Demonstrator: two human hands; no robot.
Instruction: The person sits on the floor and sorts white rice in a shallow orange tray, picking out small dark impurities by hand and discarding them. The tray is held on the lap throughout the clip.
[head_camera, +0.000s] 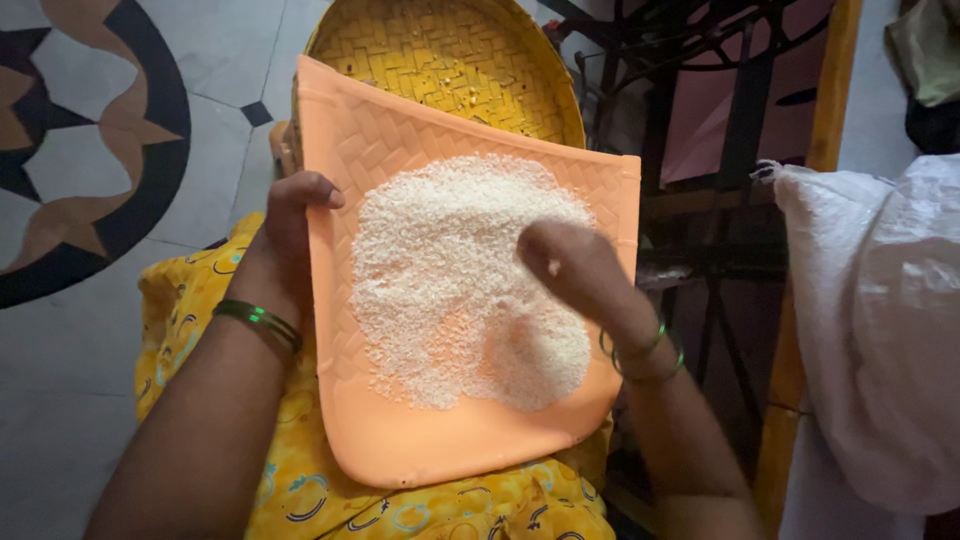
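The left hand (290, 225) gripped the left rim of an orange plastic winnowing tray (400, 440) resting on her lap, thumb hooked over its edge. White rice (450, 270) lay heaped across the tray, and the right hand (570, 265) hovered over it, blurred, fingers bunched; whether it pinched any grains I could not tell. A yellow woven tray (450, 55) sat just beyond.

Your winnowing tray (380, 440) rests on your lap, with the rice (455, 290) heaped in it. Your left hand (290, 225) grips its left edge; your right hand (575, 265) lies on the rice (blurred). Behind it sits a woven basket (440, 55); a sack (880, 320) stands right.
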